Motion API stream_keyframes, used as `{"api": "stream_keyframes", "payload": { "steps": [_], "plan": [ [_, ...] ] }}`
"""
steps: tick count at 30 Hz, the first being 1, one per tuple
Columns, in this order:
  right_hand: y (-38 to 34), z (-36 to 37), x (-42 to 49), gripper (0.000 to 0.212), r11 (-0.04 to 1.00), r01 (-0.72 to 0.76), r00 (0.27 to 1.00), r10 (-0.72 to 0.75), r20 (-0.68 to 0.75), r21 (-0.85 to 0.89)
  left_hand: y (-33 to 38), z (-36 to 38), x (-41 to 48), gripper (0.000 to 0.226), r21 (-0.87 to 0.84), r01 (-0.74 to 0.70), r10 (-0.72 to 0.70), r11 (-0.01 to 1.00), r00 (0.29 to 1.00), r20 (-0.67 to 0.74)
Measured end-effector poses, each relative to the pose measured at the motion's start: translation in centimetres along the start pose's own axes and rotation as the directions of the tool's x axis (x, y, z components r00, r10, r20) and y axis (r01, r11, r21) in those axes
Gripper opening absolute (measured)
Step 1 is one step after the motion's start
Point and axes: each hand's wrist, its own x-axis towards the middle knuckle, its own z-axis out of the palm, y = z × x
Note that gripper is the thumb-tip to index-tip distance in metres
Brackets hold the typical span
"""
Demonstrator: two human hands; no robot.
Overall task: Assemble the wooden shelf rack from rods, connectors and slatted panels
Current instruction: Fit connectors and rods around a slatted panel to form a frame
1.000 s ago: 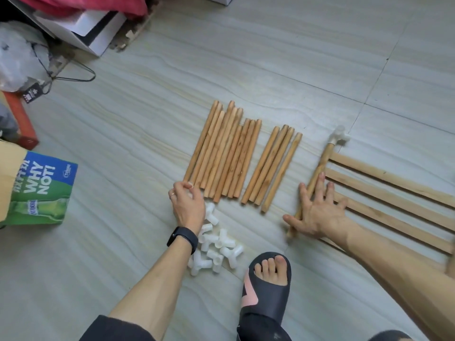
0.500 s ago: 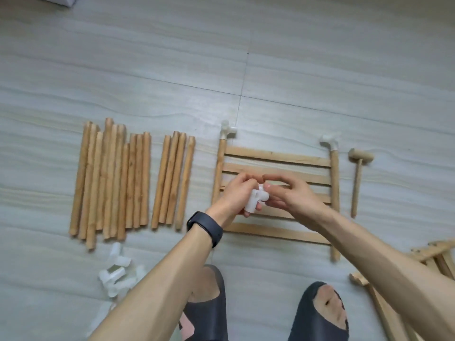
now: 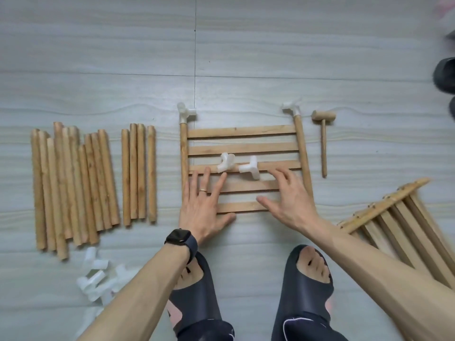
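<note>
1. Lying flat on the floor, the slatted panel carries two loose white connectors on its middle slats.
2. The left hand lies flat and spread on the panel's near left, gripping nothing.
3. The right hand, fingers spread and straight, covers the near right side, empty.
4. Rods lie in rows well left; a mallet lies just right.

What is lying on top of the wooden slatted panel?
Two white connectors lie loose on the slatted panel, near its middle. The left hand and right hand spread open over its lower slats, hiding parts of them.
</note>
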Motion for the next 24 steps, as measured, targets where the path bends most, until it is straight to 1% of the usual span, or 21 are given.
{"api": "stream_keyframes", "payload": {
  "steps": [1,2,3,4,7,10,11,13,15,16,17,18,19,20,21,22,23,24],
  "plan": [
    [0.1,0.5,-0.5,0.075,0.994,0.018,0.997,-0.010,0.077,-0.108,-0.4,0.3,-0.4,0.101,0.046,0.001,-0.002,0.999,1.000,0.015],
    [0.2,1.0,-0.9,0.077,0.977,0.050,0.988,-0.019,0.150,-0.209,-0.7,0.3,-0.5,0.097,0.081,0.006,-0.007,0.997,1.000,0.022],
    [0.4,1.3,-1.0,0.076,0.957,0.080,0.981,-0.026,0.195,-0.277,-0.9,0.2,-0.4,0.093,0.105,0.011,-0.014,0.994,1.000,0.024],
    [0.6,1.4,-0.8,0.074,0.949,0.096,0.978,-0.034,0.206,-0.300,-0.9,0.1,-0.1,0.090,0.120,0.020,-0.024,0.993,0.999,0.029],
    [0.6,0.5,0.9,0.069,0.961,0.071,0.982,-0.021,0.187,-0.268,-0.4,-0.8,1.7,0.087,0.102,0.042,-0.047,0.994,0.998,0.049],
    [0.3,-1.2,3.3,0.067,0.944,0.062,0.983,-0.001,0.185,-0.324,0.1,-2.1,4.2,0.087,0.052,0.045,-0.048,0.998,0.997,0.055],
    [-0.1,-1.8,4.0,0.064,0.942,0.051,0.986,0.005,0.165,-0.333,0.2,-2.6,4.9,0.087,0.032,0.044,-0.046,0.999,0.997,0.056],
    [-1.3,-2.9,5.3,0.051,0.952,0.032,0.999,-0.020,0.043,-0.304,0.4,-3.3,6.0,0.086,-0.023,0.041,-0.040,0.999,0.999,0.037],
    [-3.3,-3.3,6.7,0.041,0.957,0.117,0.982,-0.151,-0.111,-0.264,0.5,-3.8,6.3,0.075,-0.155,0.042,-0.051,0.987,0.997,-0.052],
    [-4.4,-3.4,7.6,0.041,0.951,0.177,0.964,-0.219,-0.151,-0.252,0.5,-4.1,6.0,0.067,-0.273,0.050,-0.088,0.961,0.988,-0.129],
    [-5.5,-3.4,8.6,0.045,0.943,0.226,0.954,-0.265,-0.142,-0.244,0.4,-4.4,5.6,0.058,-0.406,0.058,-0.154,0.912,0.966,-0.208],
    [-6.7,-3.3,9.7,0.050,0.935,0.251,0.956,-0.280,-0.089,-0.250,0.3,-4.6,5.0,0.050,-0.518,0.064,-0.237,0.853,0.931,-0.276],
    [-7.7,-3.2,10.9,0.055,0.926,0.253,0.963,-0.269,-0.020,-0.279,0.0,-4.7,4.4,0.045,-0.595,0.074,-0.318,0.800,0.893,-0.317],
    [-8.5,-3.0,12.0,0.056,0.911,0.245,0.969,-0.242,0.052,-0.331,-0.4,-4.8,3.8,0.041,-0.654,0.094,-0.388,0.750,0.864,-0.320],
    [-9.0,-2.7,13.0,0.053,0.888,0.235,0.972,-0.210,0.106,-0.395,-0.8,-4.9,3.3,0.038,-0.712,0.123,-0.447,0.692,0.846,-0.289],
    [-9.4,-2.5,13.6,0.047,0.864,0.230,0.973,-0.193,0.128,-0.448,-1.3,-5.0,2.9,0.036,-0.765,0.151,-0.496,0.626,0.835,-0.240],
    [-9.7,-2.3,14.0,0.041,0.862,0.230,0.973,-0.204,0.106,-0.451,-1.8,-5.2,2.5,0.033,-0.813,0.170,-0.534,0.557,0.823,-0.193],
    [-9.9,-2.0,14.1,0.037,0.890,0.232,0.971,-0.234,0.044,-0.393,-2.4,-5.4,2.2,0.031,-0.856,0.177,-0.564,0.486,0.812,-0.152]
  ]
}}
